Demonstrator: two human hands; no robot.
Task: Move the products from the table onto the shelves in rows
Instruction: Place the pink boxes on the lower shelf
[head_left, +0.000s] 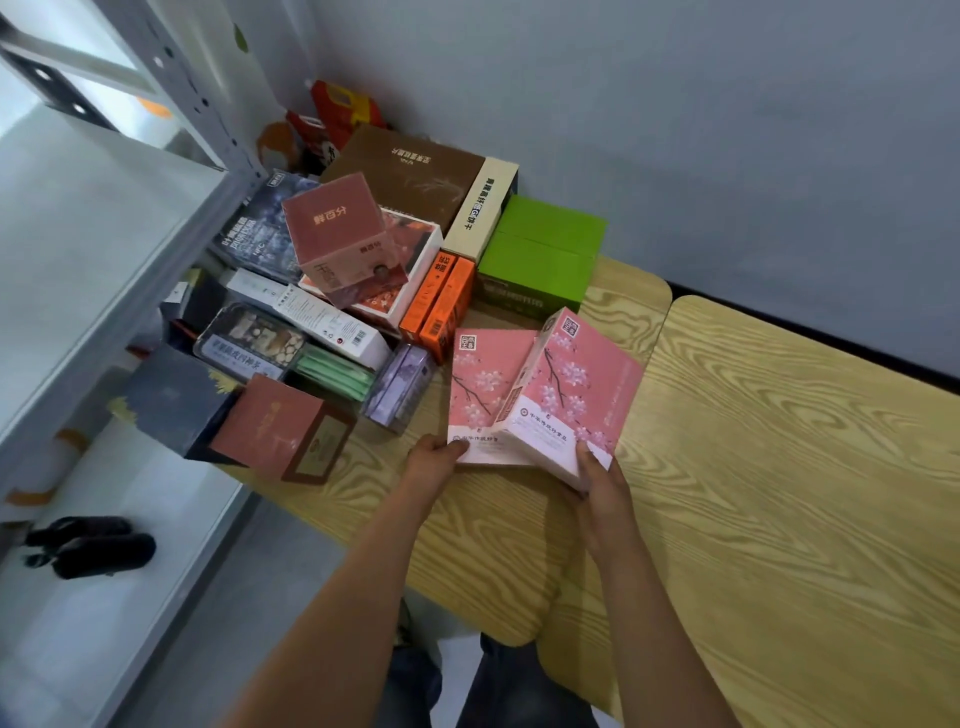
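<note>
Head cam: left hand (435, 457) pinches flat pink box (485, 384); right hand (602, 480) grips tilted pink box (576, 384) w/ curled fingers, over desk (779, 467).

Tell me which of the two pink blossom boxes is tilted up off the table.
The right pink blossom box, gripped at its near corner by the right hand; it leans over the left pink blossom box, which lies flat on the table under the left hand.
</note>
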